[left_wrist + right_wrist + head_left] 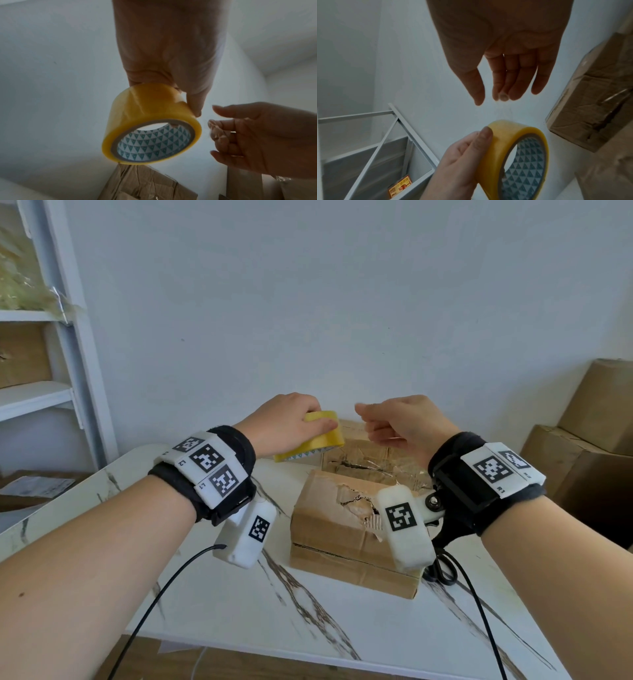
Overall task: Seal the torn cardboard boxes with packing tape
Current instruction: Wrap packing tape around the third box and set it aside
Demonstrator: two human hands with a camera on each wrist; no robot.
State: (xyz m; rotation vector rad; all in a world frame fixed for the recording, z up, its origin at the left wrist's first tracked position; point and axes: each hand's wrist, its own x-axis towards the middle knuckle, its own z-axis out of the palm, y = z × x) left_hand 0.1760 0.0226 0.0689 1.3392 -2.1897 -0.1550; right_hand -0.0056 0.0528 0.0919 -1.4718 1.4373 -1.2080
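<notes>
My left hand point(294, 422) grips a yellow roll of packing tape point(310, 436) by its outer band, holding it in the air above the far box. From below, the roll point(147, 111) shows its patterned core. My right hand point(376, 419) hovers just right of the roll with loosely bent fingers and the thumb apart. A faint clear film seems to run from one fingertip point(502, 96) to the roll point(505, 132). A torn cardboard box point(329, 529) sits on the table under my wrists. A second, crumpled box point(370, 453) lies behind it.
The marble-patterned table point(239, 611) stands against a white wall. Black scissors point(442, 571) lie by the near box, under my right wrist. A white shelf unit point(51, 392) stands at the left, and stacked cardboard boxes point(589, 440) at the right.
</notes>
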